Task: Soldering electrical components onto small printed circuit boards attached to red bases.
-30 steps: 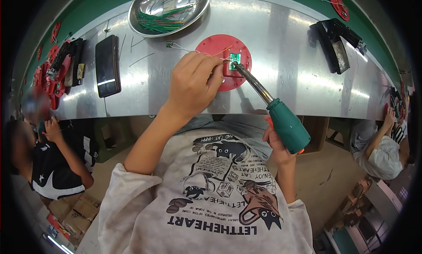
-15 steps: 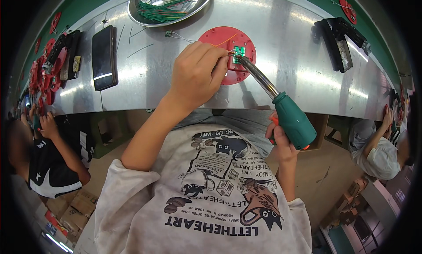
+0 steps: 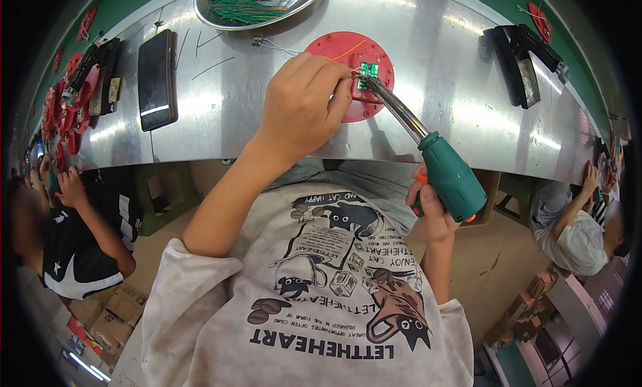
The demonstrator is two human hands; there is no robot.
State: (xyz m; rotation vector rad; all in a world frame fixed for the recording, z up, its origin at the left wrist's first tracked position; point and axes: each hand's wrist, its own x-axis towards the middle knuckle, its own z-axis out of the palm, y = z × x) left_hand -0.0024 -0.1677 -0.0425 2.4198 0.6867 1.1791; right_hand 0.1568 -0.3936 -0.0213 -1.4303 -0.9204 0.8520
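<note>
My left hand (image 3: 304, 106) is closed in a pinch on a thin wire (image 3: 353, 75) at the edge of a small green circuit board (image 3: 369, 68). That board sits on the raised block of a round red plastic disc (image 3: 378, 47). In my right hand (image 3: 435, 213) is a soldering gun (image 3: 451, 176) with a green body and orange trigger. Its metal barrel slants up and left, and its tip meets the board close to my left fingertips. An orange wire (image 3: 349, 52) lies across the disc behind my left hand. The exact joint under the tip is too small to make out.
A metal bowl (image 3: 294, 14) of green wires stands at the back. A phone (image 3: 156, 79) lies left, near piled red discs (image 3: 63, 113). A small board (image 3: 257, 41) trails white wires. A black tool holder (image 3: 511, 72) stands right. Other people sit at both sides.
The whole view has shifted slightly, putting the table a little higher in the picture. Both hands keep their grips, and the soldering tip stays at the green board.
</note>
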